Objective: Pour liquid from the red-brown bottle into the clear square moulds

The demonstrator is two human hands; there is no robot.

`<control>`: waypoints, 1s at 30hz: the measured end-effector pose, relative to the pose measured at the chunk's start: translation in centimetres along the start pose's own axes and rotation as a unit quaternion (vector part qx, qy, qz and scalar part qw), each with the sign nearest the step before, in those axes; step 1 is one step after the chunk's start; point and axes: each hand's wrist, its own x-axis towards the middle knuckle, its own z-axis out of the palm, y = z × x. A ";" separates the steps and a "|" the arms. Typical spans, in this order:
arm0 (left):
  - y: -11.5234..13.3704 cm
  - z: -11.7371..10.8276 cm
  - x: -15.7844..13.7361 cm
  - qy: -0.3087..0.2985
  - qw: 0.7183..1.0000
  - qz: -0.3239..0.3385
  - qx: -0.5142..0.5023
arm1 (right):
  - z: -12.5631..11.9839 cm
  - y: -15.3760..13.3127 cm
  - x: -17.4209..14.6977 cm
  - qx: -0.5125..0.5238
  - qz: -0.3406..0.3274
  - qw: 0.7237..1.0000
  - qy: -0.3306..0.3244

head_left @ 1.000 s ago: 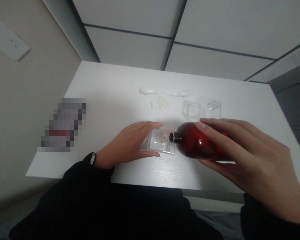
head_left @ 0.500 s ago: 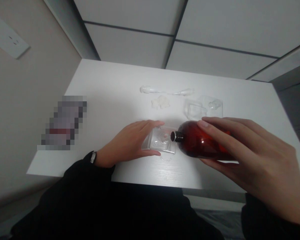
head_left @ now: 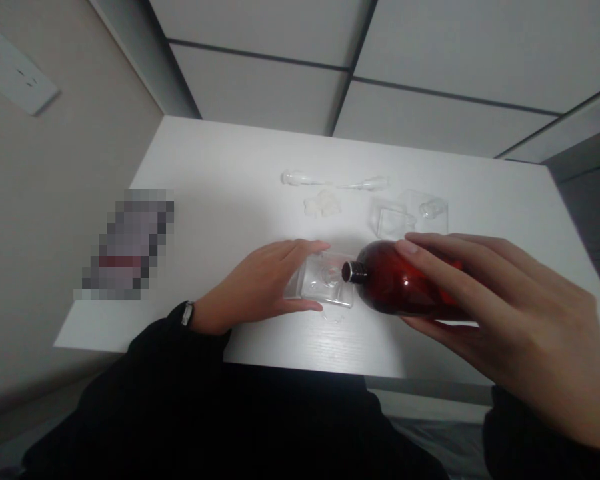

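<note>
My right hand is wrapped round a dark red-brown bottle, tipped on its side with its uncapped, threaded neck pointing left. The bottle's mouth is just over the right part of a clear square container with a round opening in its top. Around that container's left side curl the thumb and fingers of my left hand, steadying it on the white table. Whether any liquid is flowing I cannot tell. A small clear ring-like piece lies close in front of the container.
Behind are two clear tube-like pieces and a white fluffy clump. Clear square pieces and a small clear stopper-like piece lie at the right. A blurred-out object is on the left of the white table.
Hardly anything differs; the view has shifted very slightly. Both hands, the bottle and the clear container keep their places.
</note>
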 end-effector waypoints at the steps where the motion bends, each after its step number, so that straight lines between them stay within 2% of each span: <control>1: 0.0 0.0 0.0 -0.001 1.000 -0.001 0.000 | 0.0 0.0 0.0 -0.001 0.000 1.000 -0.001; 30: 0.0 0.0 -0.2 0.009 1.000 0.010 0.015 | -0.2 -0.2 0.1 0.006 0.008 1.000 0.001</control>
